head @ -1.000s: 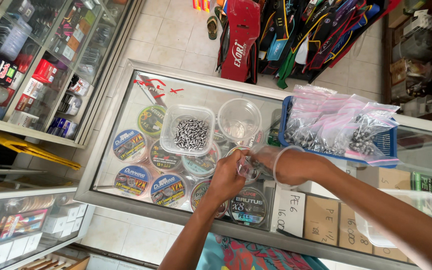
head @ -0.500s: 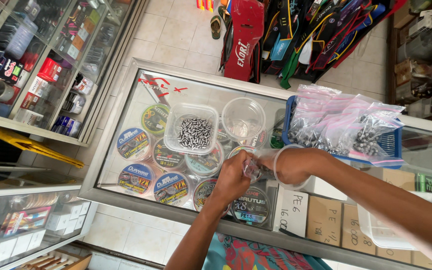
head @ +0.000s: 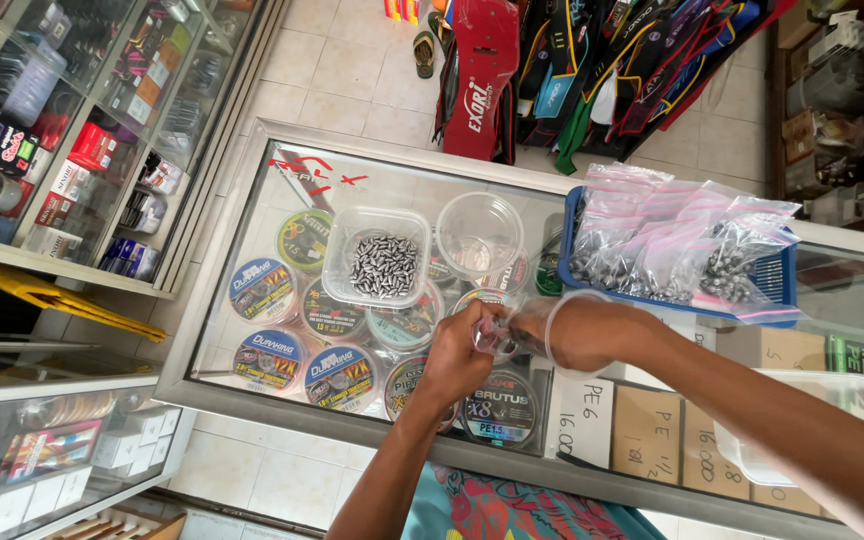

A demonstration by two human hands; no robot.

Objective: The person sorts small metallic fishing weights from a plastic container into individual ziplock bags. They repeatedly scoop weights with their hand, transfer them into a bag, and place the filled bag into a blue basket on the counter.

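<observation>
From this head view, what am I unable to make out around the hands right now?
- Small clear bag: contents hidden by the left hand and right hand, head view.
- Blue basket: interior covered by filled bags.
- White tub: mostly behind the right forearm.

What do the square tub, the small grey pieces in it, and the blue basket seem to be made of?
Square tub: clear, glossy plastic by its look; the spools below show through its wall. Small grey pieces: probably metal, perhaps lead, going by the dull grey sheen. Blue basket: likely matte moulded plastic, with a slotted wall.
</observation>
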